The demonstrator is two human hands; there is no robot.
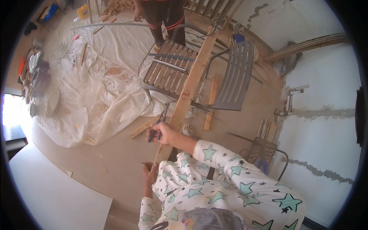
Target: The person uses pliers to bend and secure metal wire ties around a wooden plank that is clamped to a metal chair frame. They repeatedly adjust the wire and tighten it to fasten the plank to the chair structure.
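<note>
My right hand [163,133] is closed round the dark blue handles of a pair of pliers [163,113], whose metal jaws point away from me. The hand is above a long wooden plank [184,99], which runs from near my body to the far side. Beside the plank's near end is my left hand [149,174], its fingers curled in. A small dark thing shows at those fingertips, too small to name. The plank passes a metal chair with a brown slatted seat [168,67] and a grey slatted backrest [232,74].
Another person [165,17] stands beyond the chair. Crumpled plastic sheeting [96,84] covers the floor at left, with buckets [40,78] along its edge. A white panel [57,188] lies at lower left. Wood offcuts [212,101] lie by the chair; a patched wall [322,134] rises at right.
</note>
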